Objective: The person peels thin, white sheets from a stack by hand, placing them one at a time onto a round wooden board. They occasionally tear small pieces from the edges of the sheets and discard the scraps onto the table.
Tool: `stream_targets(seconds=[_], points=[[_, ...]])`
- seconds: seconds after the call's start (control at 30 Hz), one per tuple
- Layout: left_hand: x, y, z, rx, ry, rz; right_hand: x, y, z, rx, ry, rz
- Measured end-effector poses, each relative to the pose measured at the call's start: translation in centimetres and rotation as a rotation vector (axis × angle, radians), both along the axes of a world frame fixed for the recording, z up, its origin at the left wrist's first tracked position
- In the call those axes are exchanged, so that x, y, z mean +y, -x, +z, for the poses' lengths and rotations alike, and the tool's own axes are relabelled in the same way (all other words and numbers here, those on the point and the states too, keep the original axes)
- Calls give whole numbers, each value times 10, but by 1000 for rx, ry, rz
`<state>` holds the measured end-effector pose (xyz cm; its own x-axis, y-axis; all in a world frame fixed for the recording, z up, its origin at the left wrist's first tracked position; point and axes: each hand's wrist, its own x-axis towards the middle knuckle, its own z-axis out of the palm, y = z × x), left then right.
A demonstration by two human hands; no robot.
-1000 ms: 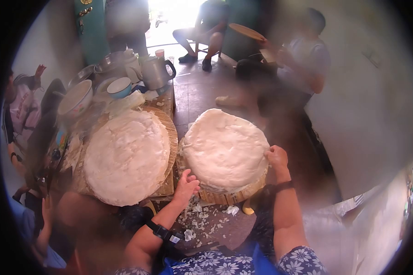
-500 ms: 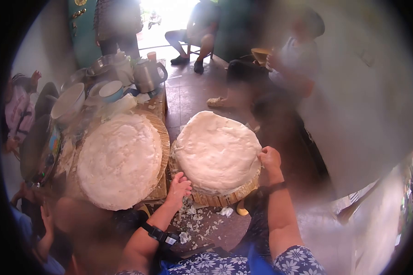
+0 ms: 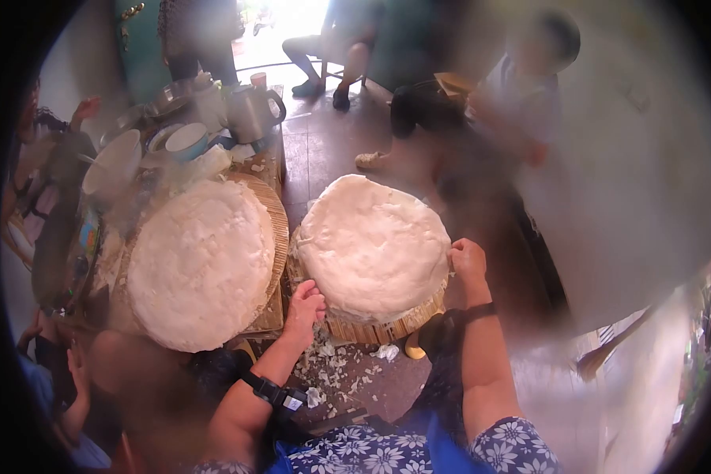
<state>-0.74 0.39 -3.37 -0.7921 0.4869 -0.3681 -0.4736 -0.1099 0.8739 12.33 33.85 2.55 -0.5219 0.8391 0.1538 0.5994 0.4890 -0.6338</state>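
A large round slab of white dough (image 3: 375,249) lies on a round slatted board (image 3: 371,330) in front of me. At its right edge my right hand (image 3: 468,261) is closed, thumb and fingers pinching the rim. My left hand (image 3: 305,308) is beside the lower left edge, its fingers loosely bent and holding nothing that I can see. Left of it, a second round white slab (image 3: 201,268) rests on another slatted board (image 3: 272,225), apart from both hands.
Bowls (image 3: 187,141) and a metal jug (image 3: 249,117) crowd the back of the left table. White scraps (image 3: 340,379) litter the floor. Seated people are at the far doorway and back right; other people's hands (image 3: 77,367) show at left.
The view has tilted slightly, so the slabs sit higher in it. My left fingers are more curled than before, and my right hand stays at the dough's right edge.
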Motion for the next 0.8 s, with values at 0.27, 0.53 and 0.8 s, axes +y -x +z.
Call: stream_targets(seconds=[0.27,0.53,0.8], points=[[0,1,0,-37,-7,52,38,3,-37,-24,-6,61],[2,1,-1,-57,-77,93,36,4,-35,-87,-121,110],[5,1,-6,-47,-330,148,43,4,-50,191,101,89]])
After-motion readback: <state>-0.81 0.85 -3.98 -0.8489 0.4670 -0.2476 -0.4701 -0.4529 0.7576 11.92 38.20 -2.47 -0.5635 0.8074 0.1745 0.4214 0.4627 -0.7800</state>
